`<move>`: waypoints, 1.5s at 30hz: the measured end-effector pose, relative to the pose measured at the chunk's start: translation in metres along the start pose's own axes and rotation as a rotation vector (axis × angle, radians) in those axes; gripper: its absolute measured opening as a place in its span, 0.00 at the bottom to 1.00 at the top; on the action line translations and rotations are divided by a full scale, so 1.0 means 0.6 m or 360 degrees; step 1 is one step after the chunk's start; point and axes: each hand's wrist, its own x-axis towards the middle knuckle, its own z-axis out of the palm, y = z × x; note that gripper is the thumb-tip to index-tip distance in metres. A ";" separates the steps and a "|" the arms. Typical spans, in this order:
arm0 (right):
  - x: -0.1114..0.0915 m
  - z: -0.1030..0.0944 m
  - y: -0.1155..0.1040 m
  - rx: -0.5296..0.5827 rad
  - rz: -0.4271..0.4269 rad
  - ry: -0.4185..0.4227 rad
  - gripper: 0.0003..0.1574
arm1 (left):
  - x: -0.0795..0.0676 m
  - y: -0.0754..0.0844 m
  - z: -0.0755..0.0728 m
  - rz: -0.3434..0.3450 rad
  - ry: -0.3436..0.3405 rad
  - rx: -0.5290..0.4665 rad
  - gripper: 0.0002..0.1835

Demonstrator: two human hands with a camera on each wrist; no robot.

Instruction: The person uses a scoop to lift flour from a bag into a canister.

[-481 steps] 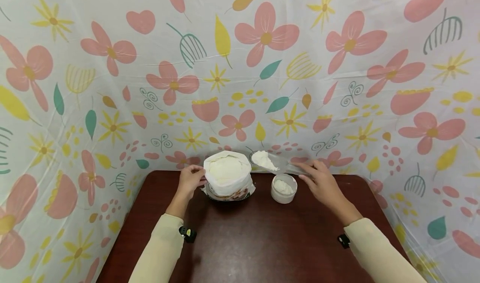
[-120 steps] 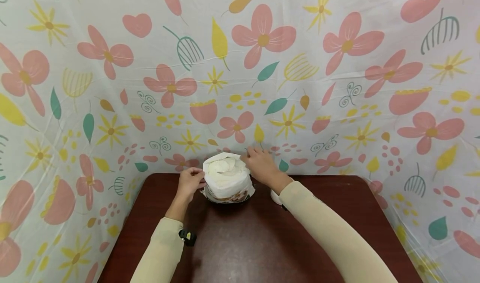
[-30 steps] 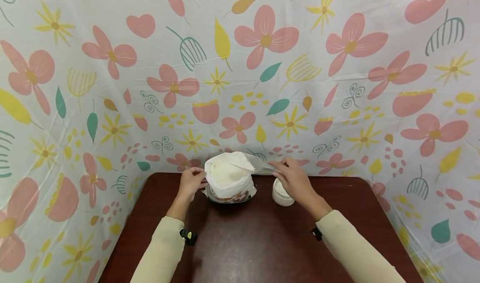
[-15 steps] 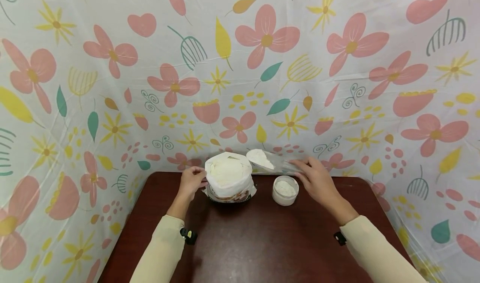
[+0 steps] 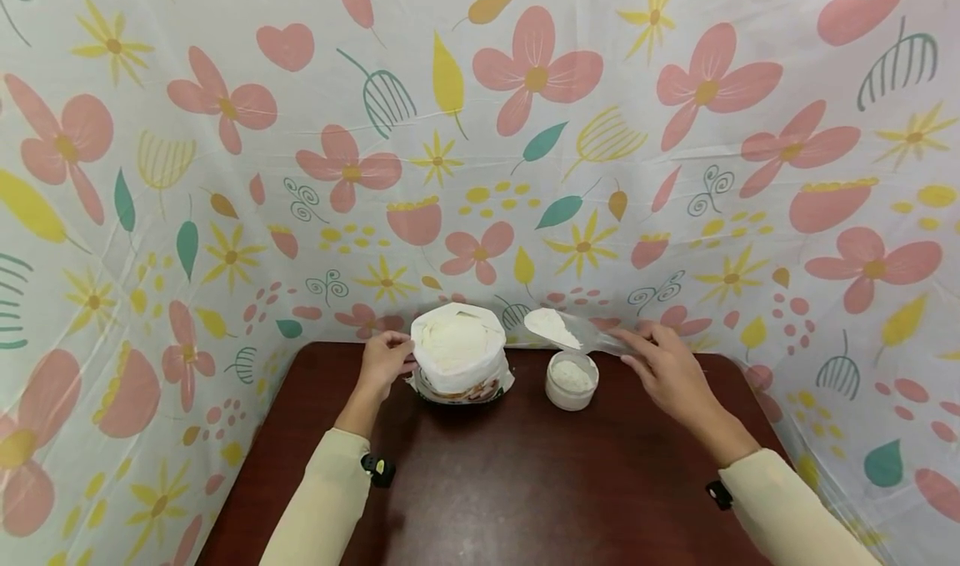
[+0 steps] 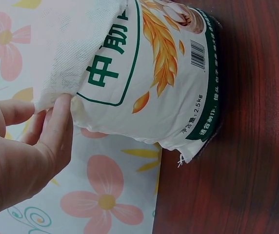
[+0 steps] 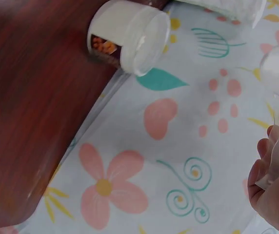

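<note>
A white flour bag (image 5: 453, 376) stands upright with its mouth spread, full of pale flour (image 5: 450, 333). My left hand (image 5: 384, 368) pinches the left edge of its rim between thumb and fingers; the left wrist view shows the bag's wheat-ear print (image 6: 161, 53). To the right, my right hand (image 5: 669, 374) grips the handle of a clear plastic scoop (image 5: 592, 338). White flour is heaped on the scoop's blade, which is above and just behind the rim of a small clear jar (image 5: 572, 395). Some flour lies inside that jar, which bears a label in the right wrist view.
Bag and jar stand near the back edge of a dark red-brown table (image 5: 495, 474). A flower-patterned cloth (image 5: 480, 174) hangs close behind the table and along both sides.
Four seconds ago the right hand was at the bag's mouth. Over the last second the scoop has come out loaded with flour and moved right towards the jar. The left hand has stayed put.
</note>
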 end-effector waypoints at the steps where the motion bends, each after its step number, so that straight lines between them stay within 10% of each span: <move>1: -0.004 -0.001 0.004 -0.0012 0.0001 0.0001 0.28 | 0.000 0.000 0.000 0.0000 0.0000 -0.0003 0.13; 23: -0.059 0.000 0.085 -0.0228 -0.0092 -0.0219 0.25 | 0.001 -0.004 0.000 -0.0031 -0.0007 -0.0013 0.14; 45: 0.008 0.009 0.088 -0.0532 -0.0251 -0.0654 0.16 | 0.000 -0.003 -0.001 -0.0003 -0.0007 -0.0004 0.15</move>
